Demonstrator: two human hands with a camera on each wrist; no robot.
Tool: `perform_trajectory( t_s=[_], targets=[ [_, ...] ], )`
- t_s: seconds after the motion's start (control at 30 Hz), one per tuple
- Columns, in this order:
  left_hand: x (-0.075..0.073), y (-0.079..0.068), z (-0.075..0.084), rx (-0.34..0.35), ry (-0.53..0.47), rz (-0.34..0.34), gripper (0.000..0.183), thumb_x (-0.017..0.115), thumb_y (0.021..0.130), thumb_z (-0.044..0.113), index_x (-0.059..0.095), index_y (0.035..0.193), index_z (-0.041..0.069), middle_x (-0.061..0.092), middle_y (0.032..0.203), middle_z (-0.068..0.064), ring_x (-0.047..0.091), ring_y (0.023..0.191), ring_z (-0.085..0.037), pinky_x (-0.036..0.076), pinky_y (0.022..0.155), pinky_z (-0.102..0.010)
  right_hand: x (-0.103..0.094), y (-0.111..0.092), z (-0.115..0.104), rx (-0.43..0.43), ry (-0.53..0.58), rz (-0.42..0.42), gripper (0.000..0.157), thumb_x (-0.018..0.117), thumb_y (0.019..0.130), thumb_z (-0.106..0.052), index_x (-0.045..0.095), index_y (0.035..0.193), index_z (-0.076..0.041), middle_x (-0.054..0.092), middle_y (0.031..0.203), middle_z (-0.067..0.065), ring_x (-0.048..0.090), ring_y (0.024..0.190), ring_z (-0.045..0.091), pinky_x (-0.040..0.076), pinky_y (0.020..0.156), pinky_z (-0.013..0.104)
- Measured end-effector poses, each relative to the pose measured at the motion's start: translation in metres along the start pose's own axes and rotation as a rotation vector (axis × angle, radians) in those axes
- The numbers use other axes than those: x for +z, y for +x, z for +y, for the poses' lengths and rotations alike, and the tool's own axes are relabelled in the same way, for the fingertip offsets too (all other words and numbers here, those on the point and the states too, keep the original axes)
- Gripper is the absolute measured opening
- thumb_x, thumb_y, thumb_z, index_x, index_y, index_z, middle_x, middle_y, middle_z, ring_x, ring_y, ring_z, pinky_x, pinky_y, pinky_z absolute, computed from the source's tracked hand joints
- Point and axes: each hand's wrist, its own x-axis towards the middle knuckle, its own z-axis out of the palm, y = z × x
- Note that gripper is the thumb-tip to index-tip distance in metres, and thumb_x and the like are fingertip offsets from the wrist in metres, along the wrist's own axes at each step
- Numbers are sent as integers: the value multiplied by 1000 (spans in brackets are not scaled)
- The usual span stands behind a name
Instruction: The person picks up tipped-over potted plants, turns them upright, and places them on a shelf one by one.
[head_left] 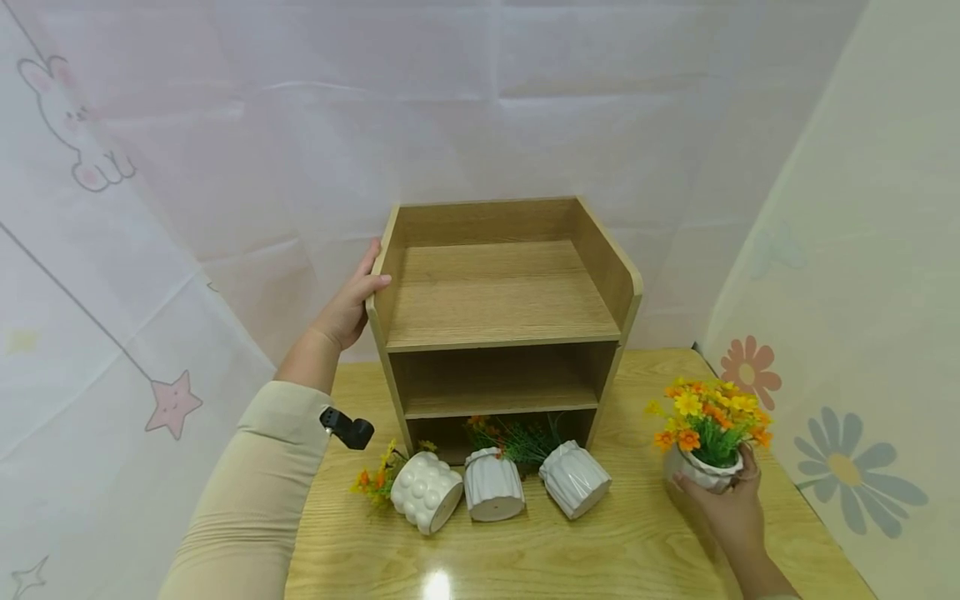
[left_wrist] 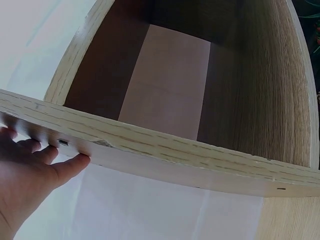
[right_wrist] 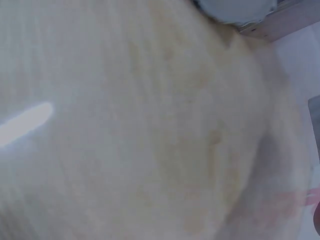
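Curled fingers of the right hand [head_left: 733,504] are grasping a round white pot of yellow and orange flowers [head_left: 705,477] at lower right. Three textured white pots [head_left: 495,487] are lying on their sides at lower centre on a yellowish wooden table [head_left: 562,554]. Beyond, a light-brown wooden shelf unit [head_left: 495,292] is standing centrally; the left hand [head_left: 347,310], fingers extended, is touching its left side. Behind everything, a pale creased backdrop [head_left: 480,117] is hanging.
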Motion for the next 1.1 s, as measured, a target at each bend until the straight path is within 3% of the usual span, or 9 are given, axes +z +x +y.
perform_trajectory(
  t_s=[0.23,0.4,0.57,0.77,0.87,0.97,1.0,1.1],
  targets=[
    [2,0,1,-11,-7,-10,83,37,93,20,-14,155,39,-20,164,9,10,146,-30,18,116,-49,-21,8,-50,-134,-14,32,115,73,86,-41,-22,150,-40,-1,163,23,18,144,51,28,107,65],
    [3,0,6,-30,4,-23,81,39,95,26,-14,153,44,-18,164,8,21,140,-32,25,113,-46,-36,20,-92,-215,24,38,110,72,87,-37,-19,148,-45,-5,164,16,12,147,45,25,112,62],
    [4,1,7,-25,15,-33,76,36,98,32,-14,153,44,-18,164,8,20,141,-34,25,113,-49,-51,25,-143,-266,54,53,107,72,87,-35,-15,148,-48,-1,165,9,15,149,36,27,116,52],
    [3,0,6,-29,22,-35,74,35,99,33,-14,154,43,-16,164,7,26,134,-31,31,103,-39,-66,22,-200,-362,52,47,103,71,88,-33,-12,147,-48,2,165,4,19,149,28,31,116,35],
    [4,1,6,-29,15,-33,74,35,99,32,-14,154,42,-15,165,6,26,134,-31,32,102,-38,-70,21,-225,-395,44,33,103,71,88,-33,-12,147,-48,0,165,3,18,149,25,36,109,24],
    [4,1,6,-29,5,-33,74,35,99,32,-14,154,42,-15,165,6,25,136,-32,31,104,-40,-73,21,-249,-402,24,14,103,71,87,-37,-12,147,-49,1,165,5,21,149,27,40,93,12],
    [4,1,6,-29,1,-34,75,35,99,31,-14,154,42,-16,165,7,24,137,-33,30,106,-41,-73,21,-256,-400,10,14,104,71,86,-39,-12,147,-49,2,165,6,23,147,27,40,87,10],
    [4,1,5,-30,-11,-37,76,37,99,32,-14,154,42,-19,164,8,17,143,-33,25,113,-48,-73,20,-277,-414,10,3,104,72,85,-40,-11,147,-50,5,165,5,26,147,25,41,94,15]
  ],
)
